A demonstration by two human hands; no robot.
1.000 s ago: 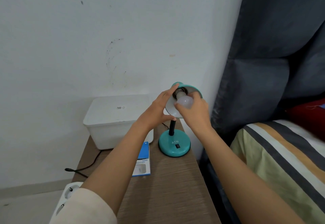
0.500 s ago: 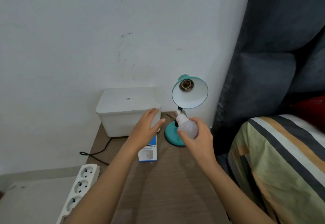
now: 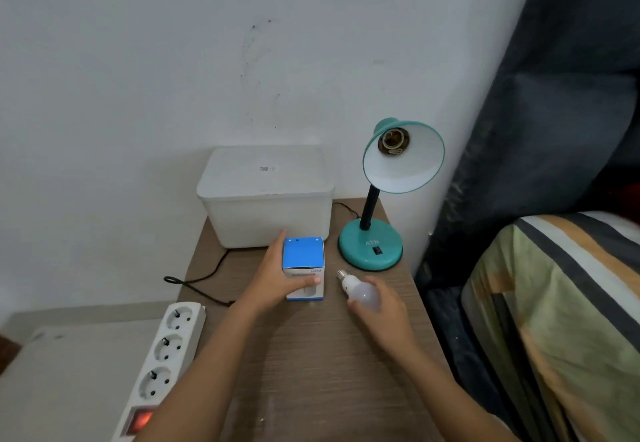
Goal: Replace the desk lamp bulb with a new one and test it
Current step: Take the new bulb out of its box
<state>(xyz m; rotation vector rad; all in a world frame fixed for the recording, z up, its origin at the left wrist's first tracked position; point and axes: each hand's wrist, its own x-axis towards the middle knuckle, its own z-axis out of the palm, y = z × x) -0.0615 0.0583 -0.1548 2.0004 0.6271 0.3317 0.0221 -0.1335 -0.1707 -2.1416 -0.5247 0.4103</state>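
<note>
Left hand (image 3: 273,280) around box (image 3: 304,267), right hand (image 3: 384,306) around bulb (image 3: 360,292).

i can't read small grey print on lid of white plastic storage box (image 3: 265,168). text on front of blue-and-white cardboard bulb box (image 3: 304,270) blurred, partly behind my left hand (image 3: 277,277) thumb. round end of frosted white bulb (image 3: 362,294) hidden in my right hand (image 3: 382,311). white power strip (image 3: 162,358) cut by bottom edge. black cord (image 3: 201,284) end lost behind strip.
</note>
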